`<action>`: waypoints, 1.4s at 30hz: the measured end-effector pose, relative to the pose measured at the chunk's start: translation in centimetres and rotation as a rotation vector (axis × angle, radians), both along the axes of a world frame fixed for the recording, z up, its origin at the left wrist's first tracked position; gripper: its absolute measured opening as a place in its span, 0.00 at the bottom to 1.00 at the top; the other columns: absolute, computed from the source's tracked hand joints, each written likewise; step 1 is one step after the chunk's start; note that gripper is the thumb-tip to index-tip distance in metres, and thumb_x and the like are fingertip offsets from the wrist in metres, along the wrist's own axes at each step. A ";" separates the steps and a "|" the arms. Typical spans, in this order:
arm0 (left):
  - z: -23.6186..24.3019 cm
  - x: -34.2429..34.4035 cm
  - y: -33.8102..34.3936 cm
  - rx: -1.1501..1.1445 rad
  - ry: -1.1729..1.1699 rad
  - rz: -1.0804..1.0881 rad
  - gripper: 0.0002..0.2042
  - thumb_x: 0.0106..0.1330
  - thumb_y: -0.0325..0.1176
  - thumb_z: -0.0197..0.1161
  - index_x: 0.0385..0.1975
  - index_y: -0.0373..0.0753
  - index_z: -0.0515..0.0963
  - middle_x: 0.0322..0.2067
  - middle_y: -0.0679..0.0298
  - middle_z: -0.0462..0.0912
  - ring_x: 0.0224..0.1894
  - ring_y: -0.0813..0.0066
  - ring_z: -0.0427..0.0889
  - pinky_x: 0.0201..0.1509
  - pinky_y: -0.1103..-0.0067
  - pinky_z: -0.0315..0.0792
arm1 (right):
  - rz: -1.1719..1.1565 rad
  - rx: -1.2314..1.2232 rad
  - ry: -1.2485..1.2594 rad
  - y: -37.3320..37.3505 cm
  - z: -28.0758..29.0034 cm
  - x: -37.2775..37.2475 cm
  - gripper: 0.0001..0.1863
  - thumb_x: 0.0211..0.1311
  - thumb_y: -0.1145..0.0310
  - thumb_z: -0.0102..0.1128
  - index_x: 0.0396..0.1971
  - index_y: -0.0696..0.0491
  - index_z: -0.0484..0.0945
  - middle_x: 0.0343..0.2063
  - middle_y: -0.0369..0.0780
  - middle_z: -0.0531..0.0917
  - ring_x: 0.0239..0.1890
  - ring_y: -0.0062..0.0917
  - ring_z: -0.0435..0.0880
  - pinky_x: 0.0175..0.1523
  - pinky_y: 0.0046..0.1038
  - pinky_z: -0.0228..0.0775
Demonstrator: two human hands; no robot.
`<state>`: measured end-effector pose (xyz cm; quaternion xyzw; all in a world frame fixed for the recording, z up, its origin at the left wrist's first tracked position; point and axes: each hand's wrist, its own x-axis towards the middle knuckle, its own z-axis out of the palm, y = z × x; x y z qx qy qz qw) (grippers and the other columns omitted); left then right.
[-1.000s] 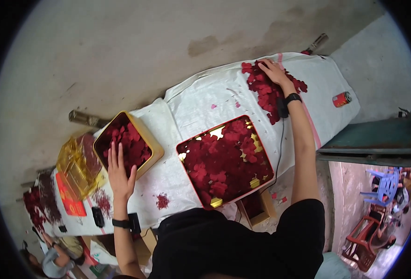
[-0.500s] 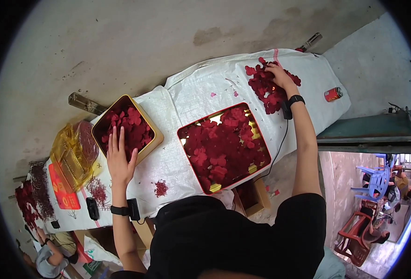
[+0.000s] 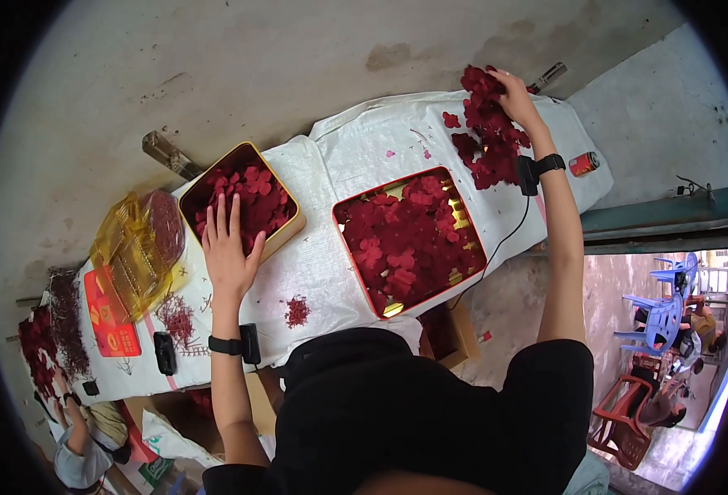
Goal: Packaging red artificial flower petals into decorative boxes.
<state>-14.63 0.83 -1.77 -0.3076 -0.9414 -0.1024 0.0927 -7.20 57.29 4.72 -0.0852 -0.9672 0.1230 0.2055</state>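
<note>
My left hand [image 3: 230,257] lies with its fingers spread over the near edge of a deep gold-rimmed box [image 3: 283,245], touching or just above the dark red artificial petals [image 3: 258,186] inside. At the far right, my right hand [image 3: 516,99] is closed on a bunch of similar red petals [image 3: 481,82], raised by the table's back edge. Below it, more red petals [image 3: 496,161] lie heaped on the white sheet. Between my hands sits a shallow tray [image 3: 362,276] with a red rim and gold inside, mostly covered in red petals.
A red can [image 3: 584,163] lies at the right end of the white-covered table [image 3: 314,272]. To the left are yellow plastic packaging [image 3: 137,256], a red packet [image 3: 110,322], a black device [image 3: 164,353] and small red bits [image 3: 296,311]. Another person [image 3: 84,450] works at lower left.
My right hand has moved up and away toward the wall, drawing a bunch of petals up from the heap. My left hand stays over the gold-rimmed box. The whole view has shifted slightly.
</note>
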 end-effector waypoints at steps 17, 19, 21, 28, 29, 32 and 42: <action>-0.7 -1.9 -0.5 1.019 -0.220 -0.055 0.29 0.67 0.44 0.46 0.64 0.34 0.53 0.65 0.49 0.52 0.68 0.55 0.49 0.70 0.69 0.42 | 0.794 -0.440 0.202 -37.0 -4.3 -13.0 0.23 0.37 0.86 0.50 0.40 0.59 0.76 0.39 0.49 0.78 0.44 0.46 0.75 0.49 0.37 0.68; -0.7 -2.6 0.7 1.070 -0.237 -0.088 0.29 0.68 0.44 0.45 0.64 0.33 0.53 0.65 0.49 0.51 0.68 0.56 0.49 0.70 0.69 0.42 | 0.832 -0.440 0.173 -39.4 -7.3 -13.8 0.21 0.39 0.85 0.51 0.39 0.58 0.76 0.39 0.49 0.77 0.45 0.46 0.74 0.49 0.37 0.67; -1.1 -3.5 0.5 0.919 -0.213 -0.065 0.29 0.68 0.46 0.44 0.64 0.35 0.52 0.66 0.49 0.49 0.69 0.54 0.46 0.70 0.68 0.41 | 0.816 -0.303 -0.048 -40.4 -9.6 -14.3 0.23 0.44 0.81 0.53 0.45 0.54 0.74 0.47 0.49 0.72 0.51 0.46 0.69 0.52 0.38 0.65; -2.2 -5.0 2.8 0.453 -0.357 0.017 0.31 0.69 0.52 0.39 0.66 0.41 0.48 0.68 0.52 0.44 0.69 0.47 0.41 0.70 0.63 0.39 | 0.680 0.030 -0.626 -42.2 -14.1 -15.4 0.36 0.55 0.66 0.54 0.65 0.41 0.52 0.66 0.44 0.49 0.66 0.47 0.50 0.63 0.50 0.51; -2.0 -5.2 3.4 0.350 -0.398 0.043 0.31 0.69 0.52 0.37 0.67 0.41 0.48 0.68 0.52 0.44 0.69 0.46 0.41 0.70 0.63 0.39 | 0.692 0.098 -0.683 -42.2 -13.8 -15.5 0.39 0.56 0.63 0.55 0.66 0.38 0.47 0.68 0.44 0.46 0.67 0.48 0.47 0.64 0.52 0.48; -2.1 -5.9 4.0 0.198 -0.502 0.092 0.32 0.69 0.54 0.36 0.67 0.43 0.46 0.68 0.53 0.43 0.69 0.45 0.40 0.69 0.61 0.38 | 0.672 0.153 -0.735 -41.6 -13.1 -15.4 0.43 0.54 0.59 0.58 0.67 0.36 0.44 0.68 0.45 0.44 0.67 0.48 0.46 0.64 0.52 0.47; -4.0 -7.7 2.5 0.578 -0.421 -0.119 0.34 0.68 0.58 0.33 0.68 0.47 0.37 0.69 0.54 0.38 0.69 0.45 0.39 0.69 0.58 0.38 | 0.915 -0.621 -0.444 -36.8 -8.7 -15.4 0.60 0.37 0.59 0.71 0.67 0.46 0.36 0.61 0.55 0.52 0.61 0.43 0.60 0.63 0.39 0.55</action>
